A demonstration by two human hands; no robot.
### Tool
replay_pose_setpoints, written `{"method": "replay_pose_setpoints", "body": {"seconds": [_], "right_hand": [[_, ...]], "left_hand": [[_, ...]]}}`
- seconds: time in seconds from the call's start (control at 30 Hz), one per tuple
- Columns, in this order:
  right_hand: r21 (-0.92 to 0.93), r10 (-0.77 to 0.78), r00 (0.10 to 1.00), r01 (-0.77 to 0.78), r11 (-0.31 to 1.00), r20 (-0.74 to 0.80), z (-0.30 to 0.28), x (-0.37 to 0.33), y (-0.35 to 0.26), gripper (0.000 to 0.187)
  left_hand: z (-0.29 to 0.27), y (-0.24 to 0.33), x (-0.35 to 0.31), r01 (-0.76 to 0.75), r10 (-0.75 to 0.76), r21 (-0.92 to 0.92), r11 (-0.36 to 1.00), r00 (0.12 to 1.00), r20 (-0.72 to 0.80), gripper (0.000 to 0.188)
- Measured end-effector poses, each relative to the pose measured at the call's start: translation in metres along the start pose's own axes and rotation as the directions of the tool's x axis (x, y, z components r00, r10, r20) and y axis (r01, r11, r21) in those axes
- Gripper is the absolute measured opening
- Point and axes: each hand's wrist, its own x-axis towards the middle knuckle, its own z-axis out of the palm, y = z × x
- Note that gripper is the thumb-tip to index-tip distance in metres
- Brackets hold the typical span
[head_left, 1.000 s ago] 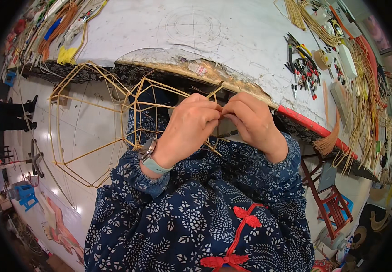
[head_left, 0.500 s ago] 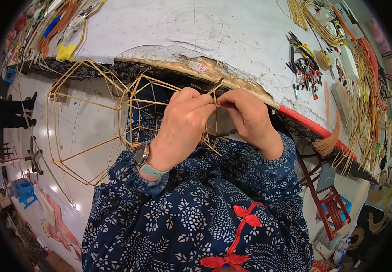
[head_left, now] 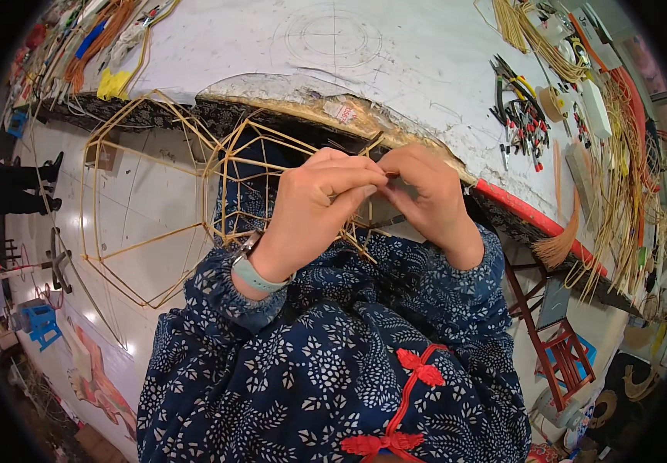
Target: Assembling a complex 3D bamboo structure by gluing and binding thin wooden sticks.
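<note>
A frame of thin bamboo strips [head_left: 150, 238], tied into many-sided cells, reaches from the left over my lap. Its right end passes behind my hands, and one strip end [head_left: 372, 143] sticks up above them. My left hand [head_left: 322, 199] is closed in a pinch in front of this end, a watch on its wrist. My right hand [head_left: 431, 199] is pinched too, its fingertips meeting the left ones. What lies between the fingertips is too small and hidden to make out.
A white worktable [head_left: 418, 62] with a broken, ragged edge stands just beyond my hands. Pliers [head_left: 511, 81], several red-and-black clips [head_left: 525, 130], a tape roll [head_left: 553, 103] and bundled strips [head_left: 634, 185] lie at its right. A wooden chair [head_left: 553, 347] is at lower right; another person's legs [head_left: 28, 189] show at left.
Both hands have shifted slightly right, and my left hand has turned so its thumb shows, stretched toward the right fingertips. The bamboo frame has tilted and risen a little.
</note>
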Motion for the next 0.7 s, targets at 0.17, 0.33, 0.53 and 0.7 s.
{"method": "replay_pose_setpoints", "body": {"seconds": [0.17, 0.33, 0.53, 0.7], "right_hand": [[-0.115, -0.028, 0.995, 0.017, 0.993, -0.098, 0.002, -0.006, 0.005, 0.016], [0.016, 0.142, 0.978, -0.142, 0.99, -0.155, 0.012, -0.034, -0.001, 0.011], [0.145, 0.318, 0.943, -0.303, 0.942, -0.096, 0.024, -0.041, 0.014, 0.005], [-0.074, 0.389, 0.92, -0.391, 0.917, -0.038, 0.007, -0.011, 0.015, 0.002]], "left_hand": [[0.009, -0.004, -0.005, -0.046, 0.085, 0.282, 0.958, 0.988, -0.13, 0.015], [0.019, -0.016, -0.009, -0.127, 0.162, 0.482, 0.867, 0.986, -0.031, 0.011], [0.02, -0.016, -0.01, -0.137, 0.127, 0.47, 0.872, 0.991, 0.052, 0.006], [0.026, -0.015, -0.016, -0.148, 0.133, 0.471, 0.87, 0.989, 0.066, 0.005]]}}
